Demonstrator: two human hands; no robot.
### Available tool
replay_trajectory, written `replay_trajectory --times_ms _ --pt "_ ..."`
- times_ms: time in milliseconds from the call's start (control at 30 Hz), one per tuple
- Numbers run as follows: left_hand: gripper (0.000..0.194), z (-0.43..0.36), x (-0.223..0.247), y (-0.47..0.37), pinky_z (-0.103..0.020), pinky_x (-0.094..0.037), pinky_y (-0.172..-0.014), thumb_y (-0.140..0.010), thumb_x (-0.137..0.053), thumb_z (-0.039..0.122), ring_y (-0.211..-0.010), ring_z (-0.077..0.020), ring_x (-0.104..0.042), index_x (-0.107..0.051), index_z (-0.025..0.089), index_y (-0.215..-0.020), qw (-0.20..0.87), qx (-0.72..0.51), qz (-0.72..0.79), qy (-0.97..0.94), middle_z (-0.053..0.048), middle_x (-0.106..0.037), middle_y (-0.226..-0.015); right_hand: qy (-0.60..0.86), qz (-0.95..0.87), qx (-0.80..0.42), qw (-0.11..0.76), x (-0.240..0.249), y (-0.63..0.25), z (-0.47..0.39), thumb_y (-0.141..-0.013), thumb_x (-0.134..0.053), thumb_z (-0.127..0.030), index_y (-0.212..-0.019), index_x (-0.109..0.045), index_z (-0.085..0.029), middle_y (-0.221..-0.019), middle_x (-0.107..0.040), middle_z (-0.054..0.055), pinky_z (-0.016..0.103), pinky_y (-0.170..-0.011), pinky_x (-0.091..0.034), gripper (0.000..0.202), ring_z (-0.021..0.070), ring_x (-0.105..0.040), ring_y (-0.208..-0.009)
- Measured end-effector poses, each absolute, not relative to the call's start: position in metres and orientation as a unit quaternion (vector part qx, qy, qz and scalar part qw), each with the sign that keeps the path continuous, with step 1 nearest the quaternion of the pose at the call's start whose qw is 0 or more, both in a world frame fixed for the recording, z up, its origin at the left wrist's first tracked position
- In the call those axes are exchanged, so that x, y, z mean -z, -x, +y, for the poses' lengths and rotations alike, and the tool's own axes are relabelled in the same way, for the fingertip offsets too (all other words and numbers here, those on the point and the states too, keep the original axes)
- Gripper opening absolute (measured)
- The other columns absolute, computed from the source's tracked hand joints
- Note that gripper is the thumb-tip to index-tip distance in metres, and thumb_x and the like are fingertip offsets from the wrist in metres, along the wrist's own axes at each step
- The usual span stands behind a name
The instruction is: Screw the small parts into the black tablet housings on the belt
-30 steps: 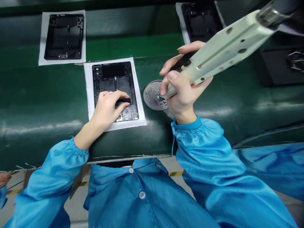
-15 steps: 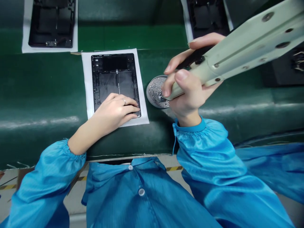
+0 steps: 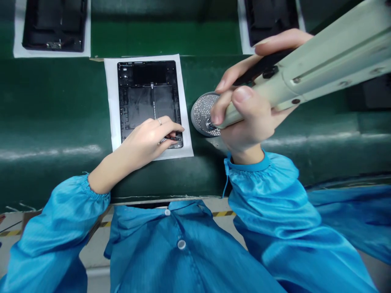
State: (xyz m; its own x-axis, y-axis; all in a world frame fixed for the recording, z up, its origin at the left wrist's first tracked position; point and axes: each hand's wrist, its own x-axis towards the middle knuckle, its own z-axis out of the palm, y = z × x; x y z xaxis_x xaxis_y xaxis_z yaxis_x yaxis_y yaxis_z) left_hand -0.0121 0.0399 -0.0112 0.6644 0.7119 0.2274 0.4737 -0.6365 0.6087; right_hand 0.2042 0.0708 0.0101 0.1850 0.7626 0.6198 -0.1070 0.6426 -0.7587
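My right hand (image 3: pixel 249 108) is wrapped around a pale electric screwdriver (image 3: pixel 293 87). The screwdriver's tip points down at a round perforated metal screw plate (image 3: pixel 203 114), close to its holes. An opened tablet housing (image 3: pixel 140 103), black inside with a thin cable down the middle, lies on a white sheet (image 3: pixel 111 97). My left hand (image 3: pixel 151 136) rests over its lower right corner. The thumb and fingers there are drawn together around a small dark thing too hidden to make out.
Another tablet housing (image 3: pixel 55 24) lies on a white sheet at the upper left, and a further housing (image 3: pixel 271 20) at the upper right. A green mat (image 3: pixel 55 106) covers the bench. A dark box (image 3: pixel 369 93) stands at the right, partly behind the screwdriver.
My left fingers, laid flat across the housing's corner before, have lifted and curled, showing a small dark thing between them. My right hand and screwdriver remain over the screw plate; the view has shifted slightly.
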Motion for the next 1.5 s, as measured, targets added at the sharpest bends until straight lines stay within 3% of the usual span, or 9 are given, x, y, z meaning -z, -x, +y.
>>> replay_trajectory --times_ms 167,300,433,633,733,867,1100,1300,1500 --pt "0.009 0.039 0.011 0.011 -0.032 -0.054 -0.080 -0.105 -0.077 0.021 -0.086 -0.0184 -0.071 -0.073 0.020 -0.114 0.276 -0.257 0.365 -0.851 -0.003 -0.072 -0.098 0.312 -0.595 -0.295 0.679 -0.005 -0.206 0.068 -0.097 -0.074 -0.076 -0.124 -0.061 -0.034 -0.095 -0.061 0.001 0.025 -0.036 -0.035 0.051 0.0079 -0.047 -0.049" --pt "0.018 0.038 0.008 0.008 -0.029 -0.050 -0.071 -0.102 -0.081 0.021 -0.073 -0.0149 -0.066 -0.076 0.022 -0.119 0.285 -0.264 0.410 -0.825 0.003 -0.070 -0.083 0.302 -0.604 -0.268 0.687 -0.005 -0.205 0.069 -0.100 -0.070 -0.076 -0.122 -0.064 -0.034 -0.105 -0.060 0.003 0.024 -0.037 -0.036 0.048 0.0079 -0.052 -0.054" --pt "0.017 0.038 0.005 0.007 -0.027 -0.054 -0.074 -0.104 -0.079 0.024 -0.079 -0.0144 -0.072 -0.079 0.022 -0.121 0.318 -0.274 0.423 -0.803 0.000 -0.082 -0.102 0.269 -0.600 -0.264 0.706 -0.004 -0.208 0.076 -0.098 -0.078 -0.069 -0.114 -0.071 -0.030 -0.114 -0.062 0.004 0.021 -0.034 -0.039 0.043 0.0052 -0.052 -0.057" --pt "0.036 0.038 0.006 0.009 -0.024 -0.060 -0.086 -0.102 -0.082 0.021 -0.091 -0.0146 -0.078 -0.075 0.023 -0.137 0.373 -0.277 0.409 -0.785 -0.001 -0.084 -0.112 0.192 -0.600 -0.252 0.735 0.008 -0.211 0.093 -0.095 -0.087 -0.051 -0.122 -0.074 -0.033 -0.120 -0.057 -0.001 0.008 -0.034 -0.037 0.035 -0.0023 -0.055 -0.055" --pt "0.031 0.039 0.008 0.011 -0.023 -0.060 -0.092 -0.105 -0.075 0.016 -0.102 -0.0159 -0.081 -0.074 0.022 -0.136 0.384 -0.280 0.404 -0.782 -0.003 -0.084 -0.117 0.160 -0.587 -0.270 0.746 0.010 -0.206 0.097 -0.096 -0.085 -0.044 -0.122 -0.076 -0.033 -0.119 -0.057 -0.002 0.006 -0.035 -0.038 0.030 -0.0020 -0.059 -0.057" --pt "0.015 0.042 0.010 0.011 -0.028 -0.061 -0.091 -0.109 -0.070 0.021 -0.099 -0.0190 -0.080 -0.079 0.021 -0.122 0.331 -0.280 0.387 -0.814 -0.004 -0.084 -0.112 0.152 -0.583 -0.272 0.750 0.010 -0.201 0.096 -0.094 -0.087 -0.050 -0.122 -0.074 -0.035 -0.117 -0.058 -0.001 0.005 -0.032 -0.035 0.034 -0.0001 -0.057 -0.059" --pt "0.014 0.043 0.012 0.008 -0.036 -0.060 -0.101 -0.109 -0.071 0.023 -0.109 -0.0223 -0.078 -0.083 0.021 -0.113 0.279 -0.329 0.363 -0.826 -0.007 -0.083 -0.115 0.151 -0.576 -0.260 0.760 0.010 -0.200 0.097 -0.094 -0.088 -0.049 -0.122 -0.075 -0.031 -0.097 -0.065 0.001 0.015 -0.027 -0.031 0.036 0.0041 -0.050 -0.048" --pt "0.019 0.038 0.009 0.004 -0.030 -0.059 -0.088 -0.104 -0.076 0.019 -0.092 -0.0182 -0.079 -0.081 0.019 -0.123 0.305 -0.277 0.397 -0.820 -0.004 -0.086 -0.110 0.153 -0.573 -0.255 0.764 0.010 -0.198 0.099 -0.094 -0.089 -0.049 -0.122 -0.076 -0.031 -0.098 -0.064 0.001 0.016 -0.027 -0.029 0.036 0.0018 -0.042 -0.045" --pt "0.010 0.039 0.012 0.005 -0.031 -0.057 -0.084 -0.102 -0.079 0.020 -0.084 -0.0174 -0.078 -0.085 0.021 -0.110 0.284 -0.279 0.388 -0.831 -0.002 -0.086 -0.104 0.194 -0.551 -0.271 0.765 0.006 -0.195 0.088 -0.092 -0.088 -0.053 -0.118 -0.074 -0.031 -0.100 -0.063 0.001 0.013 -0.028 -0.029 0.037 0.0007 -0.044 -0.045"
